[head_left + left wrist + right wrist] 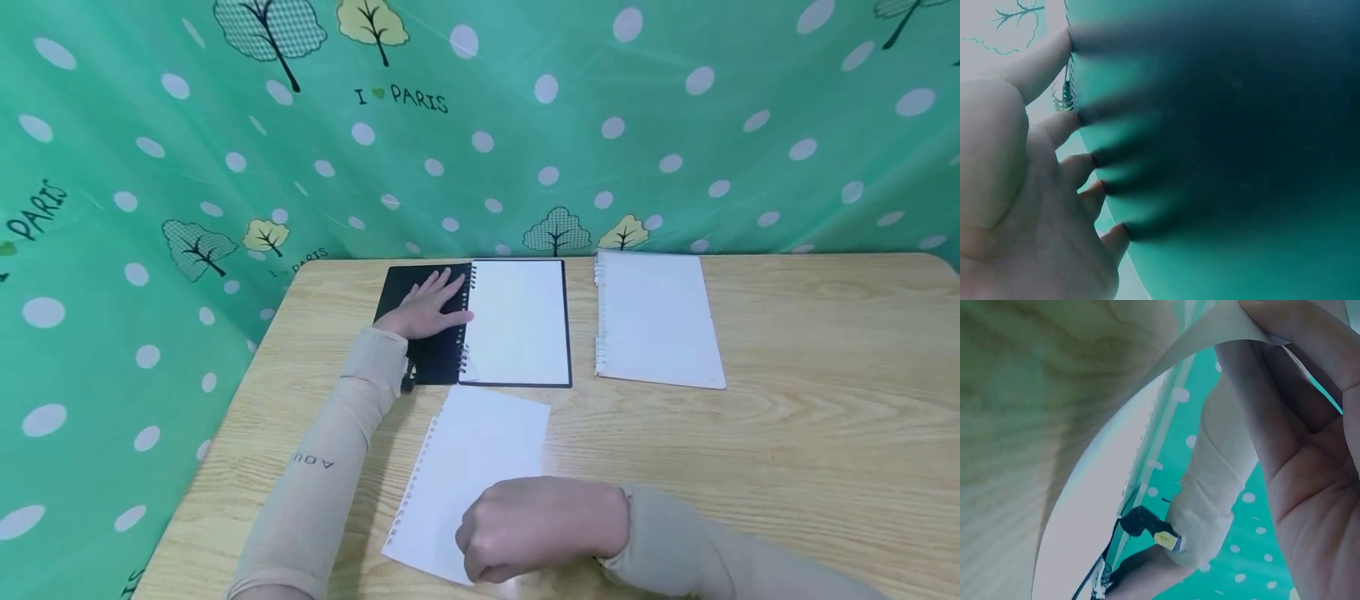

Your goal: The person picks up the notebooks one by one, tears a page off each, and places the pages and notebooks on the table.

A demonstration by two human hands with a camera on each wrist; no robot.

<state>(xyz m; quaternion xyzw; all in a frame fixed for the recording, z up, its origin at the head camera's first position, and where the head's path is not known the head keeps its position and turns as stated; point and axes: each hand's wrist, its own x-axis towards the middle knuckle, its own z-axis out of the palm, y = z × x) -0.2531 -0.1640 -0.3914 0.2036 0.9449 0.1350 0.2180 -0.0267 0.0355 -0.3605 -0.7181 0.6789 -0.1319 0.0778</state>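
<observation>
Resting on the black cover [431, 362] of a ring-bound notebook [517, 325], the left hand [422, 312] is spread wide, its fingers straight and its palm turned down; nothing is gripped by it. The notebook is laid open at the far side of the wood-grain table [825, 375], with a white page exposed right of the rings [463, 358]. A loose punched sheet [480, 450] is placed just on the near side of the notebook, at a slant, its row of holes along the left edge. By the right hand [536, 525], closed with fingers bent, the sheet is pinched near its close edge, which is seen lifted and curved in the right wrist view. Farther right, a stack of punched paper [656, 321] is set apart from the notebook. Both forearms are covered by beige sleeves [322, 483].
</observation>
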